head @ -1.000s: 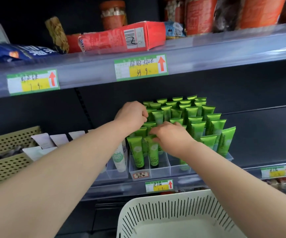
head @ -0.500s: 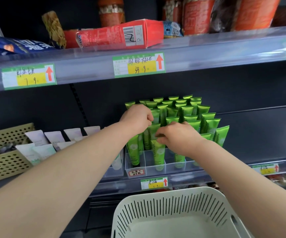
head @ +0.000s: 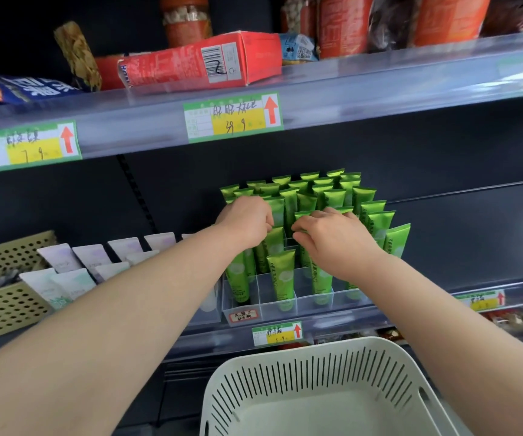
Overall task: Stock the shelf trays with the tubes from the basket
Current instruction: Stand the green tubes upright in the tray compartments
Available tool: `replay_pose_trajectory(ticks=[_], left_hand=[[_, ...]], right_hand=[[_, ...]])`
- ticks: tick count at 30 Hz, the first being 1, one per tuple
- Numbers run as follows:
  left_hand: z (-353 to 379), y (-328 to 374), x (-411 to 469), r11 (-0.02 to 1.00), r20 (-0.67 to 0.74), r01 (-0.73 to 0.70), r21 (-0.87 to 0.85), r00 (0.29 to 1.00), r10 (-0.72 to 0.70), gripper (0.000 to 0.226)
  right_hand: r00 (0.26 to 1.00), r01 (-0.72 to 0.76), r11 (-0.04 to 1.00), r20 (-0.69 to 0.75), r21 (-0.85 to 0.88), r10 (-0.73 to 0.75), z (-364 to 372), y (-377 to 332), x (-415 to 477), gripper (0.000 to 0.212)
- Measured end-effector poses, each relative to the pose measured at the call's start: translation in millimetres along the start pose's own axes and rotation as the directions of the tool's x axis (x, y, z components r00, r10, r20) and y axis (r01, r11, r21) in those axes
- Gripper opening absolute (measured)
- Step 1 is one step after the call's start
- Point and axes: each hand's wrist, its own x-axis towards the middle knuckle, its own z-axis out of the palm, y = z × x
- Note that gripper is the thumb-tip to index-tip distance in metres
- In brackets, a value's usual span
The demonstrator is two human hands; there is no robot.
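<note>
The bright green plastic tubes stand on end in a clear plastic divided tray on the middle shelf. Their long axes are upright with a slight backward lean, caps down and flat crimped ends up, in rows running from near to far. Both hands reach in over the near rows. The left hand has its fingers curled down over the tube tops, and the right hand has its fingers bent toward the thumb at the crimped ends. The fingertips are hidden among the tubes, so I cannot tell whether either hand pinches one. Just left of the tray stand pale white and lavender tubes, and further left is a beige perforated basket. A white slotted plastic basket sits near, below the shelf edge. On the upper shelf lie a red cardboard carton with a barcode, a blue bag and orange-lidded jars. Green and yellow price labels with red up-arrows carry handwriting, and the left one shows "7 9". Lettering runs along the green tubes, too blurred to read surely.
</note>
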Motion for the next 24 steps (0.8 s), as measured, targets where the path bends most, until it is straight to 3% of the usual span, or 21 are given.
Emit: replay_pose_trajectory(ticks=[3,6,12,17,24], left_hand=[[-7,-2,3,0.996,-0.066,0.02,-0.088,0.998,-0.025,0.015],[-12,-5,8,0.998,-0.126,0.045,-0.044,0.991,-0.051,0.016],[1,-8,23,0.985,-0.003,0.169,0.022,0.986,-0.169,0.026],[5,1,35,0.991,-0.092,0.132,0.011,0.987,-0.13,0.023],[9,4,34,0.992,-0.063,0.102,-0.081,0.992,-0.107,0.017]], right_hand=[[1.0,0.012,1.0,-0.012,0.004,-0.012,1,-3,3,0.031],[0.999,0.019,1.0,-0.031,0.004,-0.019,3,-5,6,0.031],[0.995,0.024,1.0,-0.102,0.007,-0.023,6,-2,6,0.031],[0.995,0.012,1.0,-0.101,-0.002,-0.012,9,6,5,0.033],[0.995,0.015,1.0,-0.101,0.013,-0.013,9,7,6,0.033]])
